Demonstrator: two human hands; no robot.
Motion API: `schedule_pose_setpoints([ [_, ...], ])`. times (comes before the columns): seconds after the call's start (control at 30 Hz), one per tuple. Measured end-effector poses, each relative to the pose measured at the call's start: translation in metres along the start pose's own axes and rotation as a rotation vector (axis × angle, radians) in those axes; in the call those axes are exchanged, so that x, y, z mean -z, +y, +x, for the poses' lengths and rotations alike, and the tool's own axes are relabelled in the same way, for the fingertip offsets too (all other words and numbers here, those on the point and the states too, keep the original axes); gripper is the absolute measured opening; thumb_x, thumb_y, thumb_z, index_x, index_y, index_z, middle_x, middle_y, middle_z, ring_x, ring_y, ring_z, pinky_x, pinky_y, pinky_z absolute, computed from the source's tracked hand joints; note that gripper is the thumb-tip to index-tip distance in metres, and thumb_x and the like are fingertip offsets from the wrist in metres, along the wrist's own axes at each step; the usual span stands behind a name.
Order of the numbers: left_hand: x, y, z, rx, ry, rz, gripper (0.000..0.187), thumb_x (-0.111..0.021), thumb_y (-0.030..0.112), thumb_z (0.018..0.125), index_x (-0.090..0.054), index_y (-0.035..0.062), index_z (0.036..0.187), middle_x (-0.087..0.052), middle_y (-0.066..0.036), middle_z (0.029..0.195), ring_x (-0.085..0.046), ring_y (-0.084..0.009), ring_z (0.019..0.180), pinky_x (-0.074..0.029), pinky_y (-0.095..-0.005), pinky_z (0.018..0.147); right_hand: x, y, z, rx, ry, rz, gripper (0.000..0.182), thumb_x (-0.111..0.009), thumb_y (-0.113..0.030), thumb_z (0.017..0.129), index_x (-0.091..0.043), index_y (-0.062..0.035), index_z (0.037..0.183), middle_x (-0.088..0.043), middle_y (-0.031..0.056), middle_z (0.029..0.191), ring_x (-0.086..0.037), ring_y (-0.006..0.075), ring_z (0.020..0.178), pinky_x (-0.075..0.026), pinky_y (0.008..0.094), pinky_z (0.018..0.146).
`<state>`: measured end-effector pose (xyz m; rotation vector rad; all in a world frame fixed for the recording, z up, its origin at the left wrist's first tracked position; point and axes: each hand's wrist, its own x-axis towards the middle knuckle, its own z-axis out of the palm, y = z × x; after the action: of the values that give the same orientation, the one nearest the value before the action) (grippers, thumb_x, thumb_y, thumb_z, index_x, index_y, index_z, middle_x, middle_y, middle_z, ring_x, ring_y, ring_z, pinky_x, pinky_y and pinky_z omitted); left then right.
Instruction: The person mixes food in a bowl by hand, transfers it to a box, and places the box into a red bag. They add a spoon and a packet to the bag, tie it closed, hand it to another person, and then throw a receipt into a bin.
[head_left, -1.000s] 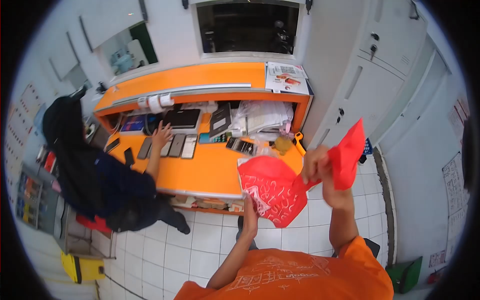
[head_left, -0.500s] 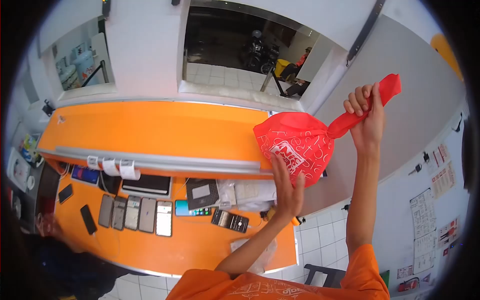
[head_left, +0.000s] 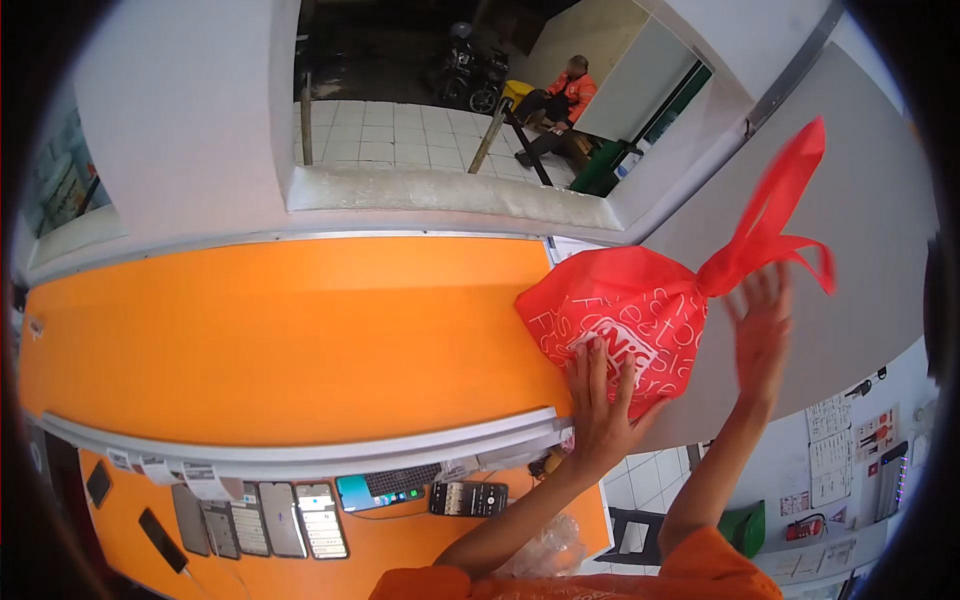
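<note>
A red cloth bag [head_left: 625,310] with white lettering rests at the right end of the raised orange counter [head_left: 300,340]. Its top is knotted, and two loose handle ends stand up and hang to the right. My left hand [head_left: 607,415] lies against the printed front of the bag with its fingers spread. Just below the knot and handles, my right hand [head_left: 762,335] is open, fingers apart and slightly blurred, holding nothing.
Several phones [head_left: 285,520] lie on the lower orange desk [head_left: 400,550], with cables and a crumpled clear plastic bag [head_left: 555,548]. Paper slips [head_left: 205,480] hang from the counter edge. Beyond the window opening a person [head_left: 572,95] sits near motorcycles.
My right hand has let go of the bag's twisted top and moved down; the handle ends have spread apart. The view has shifted toward the counter, and my left hand stays on the bag.
</note>
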<state>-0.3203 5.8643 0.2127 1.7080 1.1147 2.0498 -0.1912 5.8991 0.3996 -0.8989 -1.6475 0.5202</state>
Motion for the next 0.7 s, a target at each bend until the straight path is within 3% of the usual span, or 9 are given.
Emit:
schedule_pose_setpoints([
  [0.07,-0.001,-0.003,-0.002,0.015,0.015,-0.003,0.112,-0.086,0.045,0.076,-0.021,0.0061,0.158,-0.016,-0.037,0.158,-0.017,-0.0600,0.145,-0.023,-0.0718,0.112,0.012,0.045,-0.047,-0.294,-0.017,-0.056,0.090,-0.046,-0.069,0.096,-0.024,-0.0090,0.159,-0.034,0.0155,0.159,-0.032,0.0276,0.149,-0.033,0.0475,0.118],
  [0.13,-0.003,-0.006,0.001,0.027,0.012,-0.004,0.113,-0.086,0.045,0.076,-0.020,0.0066,0.158,-0.014,-0.037,0.158,-0.015,-0.0607,0.145,-0.022,-0.0724,0.112,0.014,0.076,-0.074,-0.688,0.051,0.382,0.085,-0.047,-0.065,0.098,-0.027,-0.0076,0.158,-0.038,0.0151,0.158,-0.038,0.0270,0.145,-0.036,0.0458,0.116],
  [0.23,-0.006,-0.001,0.002,0.054,-0.008,0.007,0.114,-0.086,0.042,0.076,-0.017,0.0065,0.159,-0.009,-0.038,0.159,-0.011,-0.0617,0.145,-0.020,-0.0731,0.112,0.013,0.098,-0.075,-0.655,0.080,0.626,0.076,-0.050,-0.056,0.100,-0.031,-0.0050,0.154,-0.043,0.0153,0.154,-0.046,0.0268,0.139,-0.041,0.0434,0.113],
  [0.4,0.003,0.000,0.019,0.105,-0.028,0.032,0.116,-0.086,0.034,0.077,-0.010,0.0049,0.159,0.004,-0.038,0.160,0.000,-0.0623,0.146,-0.015,-0.0727,0.113,-0.034,0.103,-0.042,-0.594,-0.010,0.554,0.062,-0.052,-0.041,0.102,-0.038,-0.0032,0.149,-0.050,0.0144,0.148,-0.053,0.0238,0.132,-0.045,0.0407,0.110],
  [0.43,0.013,0.002,0.029,0.136,-0.020,0.081,0.118,-0.086,0.031,0.078,-0.006,0.0023,0.159,0.009,-0.037,0.160,0.004,-0.0600,0.147,-0.013,-0.0681,0.117,-0.049,0.097,-0.040,-0.548,-0.031,0.586,0.060,-0.052,-0.039,0.102,-0.038,-0.0032,0.148,-0.050,0.0142,0.147,-0.053,0.0231,0.131,-0.045,0.0401,0.110],
  [0.57,0.034,-0.002,0.048,0.223,-0.002,0.165,0.120,-0.085,0.025,0.077,-0.001,-0.0040,0.158,0.010,-0.036,0.161,0.004,-0.0542,0.150,-0.012,-0.0589,0.121,-0.093,0.096,-0.024,-0.468,-0.031,0.633,0.061,-0.053,-0.037,0.102,-0.035,-0.0046,0.151,-0.048,0.0134,0.148,-0.049,0.0222,0.134,-0.040,0.0377,0.113],
  [0.67,0.036,-0.007,0.048,0.292,0.150,0.106,0.119,-0.085,0.022,0.077,0.000,-0.0077,0.156,0.008,-0.037,0.160,0.001,-0.0529,0.150,-0.011,-0.0553,0.123,-0.114,0.112,-0.040,-0.402,0.011,0.678,0.065,-0.053,-0.038,0.103,-0.031,-0.0055,0.154,-0.045,0.0137,0.150,-0.045,0.0220,0.137,-0.035,0.0377,0.116],
  [0.7,0.038,-0.004,0.044,0.330,0.146,0.167,0.111,-0.081,0.023,0.081,-0.004,-0.0115,0.154,-0.003,-0.041,0.159,-0.006,-0.0547,0.149,-0.011,-0.0553,0.123,-0.117,0.117,-0.050,-0.389,0.003,0.687,0.067,-0.053,-0.040,0.102,-0.030,-0.0058,0.155,-0.044,0.0138,0.151,-0.044,0.0219,0.138,-0.033,0.0378,0.117],
])
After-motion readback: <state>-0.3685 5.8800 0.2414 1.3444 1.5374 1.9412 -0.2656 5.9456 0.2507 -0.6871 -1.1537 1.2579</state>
